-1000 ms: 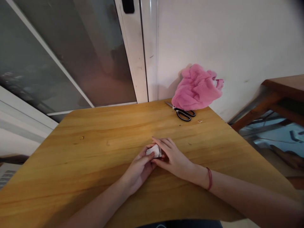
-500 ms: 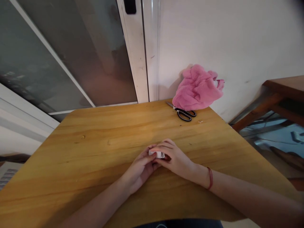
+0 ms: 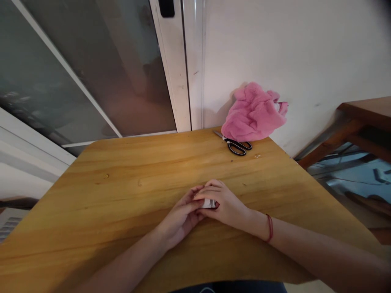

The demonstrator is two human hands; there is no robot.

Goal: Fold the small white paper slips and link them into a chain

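Between my two hands, just above the near middle of the table, is a small white box-like piece with a greyish, ragged-looking right end. My left hand grips it from the left, thumb on its near side. My right hand curls round it from the right, fingers over the top and thumb beneath. The fingers cover much of the piece, so its full shape is hidden. A bit of dark red shows by its right end; whether it is part of the piece I cannot tell.
On the wooden table, black-handled scissors lie at the back right beside a bundled pink fluffy cloth against the wall. A tiny yellowish bit lies at left. Behind the table is a sliding glass door.
The white piece has shifted or turned slightly to the right in my fingers, showing more of its greyish end. My hands stay in nearly the same place.
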